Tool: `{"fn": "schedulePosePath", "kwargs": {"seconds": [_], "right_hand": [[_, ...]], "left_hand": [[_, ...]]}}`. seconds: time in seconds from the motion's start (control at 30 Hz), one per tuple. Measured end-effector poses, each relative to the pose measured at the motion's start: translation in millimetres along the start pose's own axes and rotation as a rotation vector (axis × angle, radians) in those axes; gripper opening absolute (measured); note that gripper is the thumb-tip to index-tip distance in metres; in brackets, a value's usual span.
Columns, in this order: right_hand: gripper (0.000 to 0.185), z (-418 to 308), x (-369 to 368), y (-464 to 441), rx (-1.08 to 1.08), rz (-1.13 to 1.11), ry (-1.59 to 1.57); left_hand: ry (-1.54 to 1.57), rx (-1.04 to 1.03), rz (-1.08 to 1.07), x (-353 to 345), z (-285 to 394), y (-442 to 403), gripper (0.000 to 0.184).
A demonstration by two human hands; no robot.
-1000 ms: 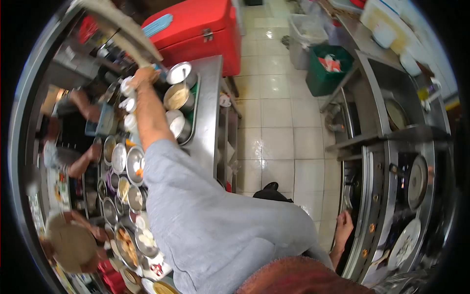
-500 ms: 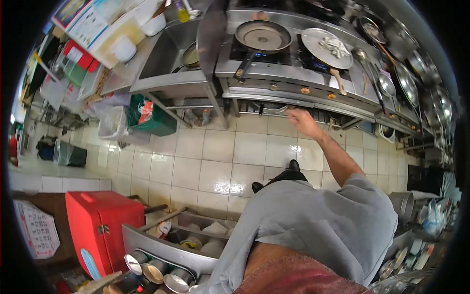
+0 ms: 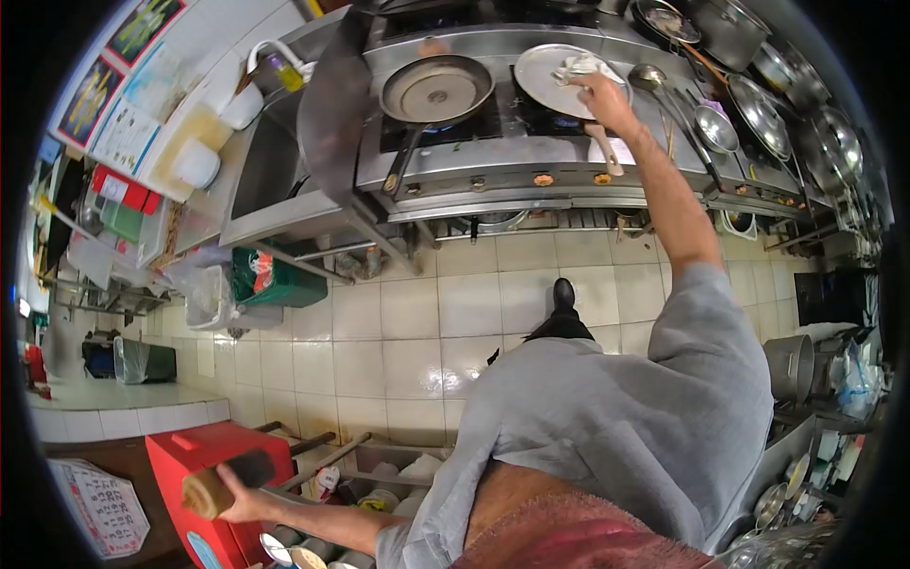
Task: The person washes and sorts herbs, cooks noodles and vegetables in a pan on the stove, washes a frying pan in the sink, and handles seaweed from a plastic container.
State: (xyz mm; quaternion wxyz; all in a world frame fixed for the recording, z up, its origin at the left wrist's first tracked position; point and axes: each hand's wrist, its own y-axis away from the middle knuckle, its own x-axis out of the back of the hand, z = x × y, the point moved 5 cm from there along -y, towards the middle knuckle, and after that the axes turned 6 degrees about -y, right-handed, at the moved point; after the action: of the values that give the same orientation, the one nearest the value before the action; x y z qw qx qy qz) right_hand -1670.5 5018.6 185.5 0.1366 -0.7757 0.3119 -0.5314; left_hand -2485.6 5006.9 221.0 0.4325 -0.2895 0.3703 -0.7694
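My right hand (image 3: pixel 607 102) reaches over the stove, its fingertips at a crumpled white cloth (image 3: pixel 580 68). The cloth lies on a round, pale plate-like cover (image 3: pixel 543 80) at the right burner, with a wooden handle (image 3: pixel 604 149) sticking out toward me. Left of it a frying pan (image 3: pixel 437 91) rests on a burner, its long handle pointing at me. My left hand (image 3: pixel 245 501) is wrapped round a blurred cylindrical container (image 3: pixel 210 491), tan at one end and dark at the other. It is in front of the red box (image 3: pixel 175 450), above the counter behind me.
Ladles and a strainer (image 3: pixel 716 129) lie right of the burners, beside stacked pots (image 3: pixel 728 36). A metal sink (image 3: pixel 268 156) is at left, a green bin (image 3: pixel 284 280) below it. Containers (image 3: pixel 379 498) fill the rack beside me. Tiled floor (image 3: pixel 412 308) lies between.
My right hand has moved up from the stove's front to the white cloth. My left hand has come into fuller view with the container. The view has shifted, and I stand nearer the right burner.
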Motion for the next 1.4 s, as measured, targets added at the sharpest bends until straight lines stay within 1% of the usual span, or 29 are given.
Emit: {"fn": "schedulePosePath", "kwargs": {"seconds": [0.03,0.07,0.1,0.17,0.2,0.23,0.3,0.33,0.37,0.4,0.43,0.47,0.5,0.57,0.6,0.63,0.67,0.7,0.73,0.8,0.87,0.9,0.97,1.03,1.1,1.13,1.2,1.33,1.4], "right_hand": [[0.032,27,10,-12,0.082,0.027,0.124],[0.035,63,10,-27,0.064,-0.022,0.142],[0.035,89,13,-40,0.061,-0.02,0.143],[0.041,142,11,-70,0.067,-0.147,0.247],[0.044,166,4,-88,0.051,-0.295,0.289],[0.044,187,1,-99,0.053,-0.3,0.284],[0.05,229,-15,-115,0.184,-0.391,0.4],[0.054,254,-27,-123,0.205,-0.502,0.519],[0.054,285,-37,-131,0.208,-0.513,0.507],[0.056,311,-58,-134,0.327,-0.569,0.505],[0.058,313,-64,-140,0.454,-0.62,0.502],[0.058,323,-71,-140,0.432,-0.746,0.566],[0.058,333,-77,-149,0.445,-0.755,0.553],[0.058,350,-91,-158,0.421,-0.853,0.382],[0.058,350,-92,-163,0.428,-0.859,0.37],[0.06,346,-90,-167,0.373,-0.925,0.375],[0.062,344,-91,-169,0.318,-0.992,0.38],[0.062,347,-100,-172,0.326,-0.998,0.369],[0.064,352,-107,-175,0.305,-1.042,0.372],[0.067,363,-108,-174,0.285,-1.086,0.374],[0.069,351,-87,-164,0.532,-0.934,0.214],[0.069,348,-81,-162,0.532,-0.935,0.214],[0.069,342,-76,-157,0.466,-1.025,0.147],[0.068,333,-82,-157,0.464,-1.016,0.123],[0.064,326,-94,-159,0.423,-1.018,0.07],[0.064,323,-101,-162,0.424,-1.019,0.07],[0.059,323,-113,-168,0.373,-1.103,0.132],[0.056,320,-112,-168,0.396,-1.126,0.138],[0.06,323,-109,-162,0.288,-1.202,0.125]], "left_hand": [[0.044,0.02,-0.052,-18,24,25,0.062],[0.148,0.037,-0.088,-42,55,51,0.06],[0.252,0.055,-0.124,-68,82,73,0.058],[0.398,0.299,-0.251,-122,102,120,0.056],[0.467,0.348,-0.331,-145,126,141,0.054],[0.515,0.387,-0.393,-165,142,163,0.059],[0.603,0.374,-0.515,-208,201,204,0.065],[0.616,0.372,-0.552,-230,230,226,0.068],[0.628,0.37,-0.589,-252,259,245,0.072],[0.646,0.382,-0.589,-268,287,262,0.073],[0.674,0.361,-0.636,-284,314,276,0.076],[0.639,0.38,-0.699,-298,332,290,0.076],[0.604,0.399,-0.761,-311,349,303,0.076],[0.641,0.413,-0.82,-339,387,325,0.073],[0.608,0.429,-0.882,-351,401,335,0.07],[0.635,0.447,-0.899,-361,429,340,0.064],[0.584,0.421,-0.967,-369,444,345,0.059],[0.532,0.396,-1.033,-375,455,351,0.055],[0.526,0.396,-1.034,-383,463,357,0.055],[0.488,0.426,-1.152,-401,474,374,0.051],[0.505,0.435,-1.171,-415,484,385,0.051],[0.523,0.443,-1.19,-422,488,390,0.051],[0.528,0.43,-1.2,-437,491,395,0.054],[0.583,0.465,-1.251,-450,495,400,0.057],[0.583,0.453,-1.258,-460,496,404,0.058],[0.585,0.439,-1.266,-464,497,405,0.059],[0.567,0.444,-1.279,-469,500,407,0.059],[0.54,0.42,-1.323,-475,495,413,0.061],[0.55,0.409,-1.323,-478,488,416,0.059]]}}
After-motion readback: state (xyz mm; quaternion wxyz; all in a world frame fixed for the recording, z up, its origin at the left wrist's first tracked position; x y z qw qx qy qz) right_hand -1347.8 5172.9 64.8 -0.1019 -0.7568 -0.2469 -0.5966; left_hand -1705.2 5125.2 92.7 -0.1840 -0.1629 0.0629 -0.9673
